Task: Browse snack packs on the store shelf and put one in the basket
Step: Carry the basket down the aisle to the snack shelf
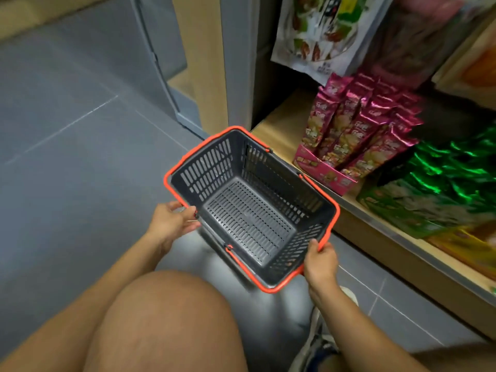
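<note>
An empty dark grey basket with an orange rim hangs just above the grey floor, tilted, close to the shelf. My left hand grips its near-left rim. My right hand grips the rim at its near-right corner. On the low wooden shelf to the right stand pink snack packs in a pink display box. Green foil snack packs lie beside them, farther right. A white pack with fruit pictures hangs above.
My bare knee fills the lower middle, and a white shoe rests on the floor by the shelf base. A grey door frame and a wooden panel stand at the far end. Orange packs lie at the shelf's near right.
</note>
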`<state>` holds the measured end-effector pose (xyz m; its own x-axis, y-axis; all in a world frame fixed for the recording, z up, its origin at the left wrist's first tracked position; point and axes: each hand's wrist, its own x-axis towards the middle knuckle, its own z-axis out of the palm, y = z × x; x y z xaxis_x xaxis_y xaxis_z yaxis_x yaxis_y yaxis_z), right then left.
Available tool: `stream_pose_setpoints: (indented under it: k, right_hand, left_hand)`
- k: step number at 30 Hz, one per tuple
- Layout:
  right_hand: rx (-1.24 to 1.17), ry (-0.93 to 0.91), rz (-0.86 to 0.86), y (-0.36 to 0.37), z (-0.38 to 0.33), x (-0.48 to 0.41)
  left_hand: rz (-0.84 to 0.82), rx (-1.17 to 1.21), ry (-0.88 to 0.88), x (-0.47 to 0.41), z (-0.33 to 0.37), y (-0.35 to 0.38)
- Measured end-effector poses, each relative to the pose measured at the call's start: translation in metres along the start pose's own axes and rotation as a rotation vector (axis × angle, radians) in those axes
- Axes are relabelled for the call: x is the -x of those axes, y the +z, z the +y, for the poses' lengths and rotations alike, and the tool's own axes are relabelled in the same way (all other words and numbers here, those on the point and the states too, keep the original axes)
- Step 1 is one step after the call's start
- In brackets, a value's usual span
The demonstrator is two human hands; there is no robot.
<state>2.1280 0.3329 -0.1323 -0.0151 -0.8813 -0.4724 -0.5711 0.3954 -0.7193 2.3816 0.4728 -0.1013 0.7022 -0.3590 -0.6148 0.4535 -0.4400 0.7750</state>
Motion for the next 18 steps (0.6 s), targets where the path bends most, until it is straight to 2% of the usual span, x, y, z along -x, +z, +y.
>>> stream_pose_setpoints:
  k: [5,8,11,12,14,16,18]
  right_hand:
    - [-0.181,0.127,-0.094,-0.005,-0.005,-0.012]
    - [-0.222,0.177,-0.226,-0.020,-0.018,-0.017]
    - [-0.069,0.227,-0.407,-0.044,-0.043,-0.019]
    - [0.014,0.182,-0.428,-0.053,-0.053,-0.020]
    - [0.285,-0.065,-0.359,-0.075,-0.074,-0.014]
    - [0.526,-0.361,-0.282,-0.105,-0.095,0.001]
    - [0.696,-0.584,-0.334,-0.140,-0.115,0.022]
  left_hand:
    - [0.043,-0.239,0.017,-0.004,0.001,0.002]
    - [0.009,-0.512,0.028,-0.002,0.009,-0.003]
    - [-0.041,-0.943,0.079,0.013,0.030,-0.006]
    - [-0.038,-1.054,0.119,0.021,0.040,-0.005]
    - [-0.072,-1.091,0.220,0.038,0.062,-0.003]
    - [-0.182,-0.957,0.275,0.062,0.089,0.004]
    - [-0.305,-0.862,0.317,0.095,0.121,0.013]
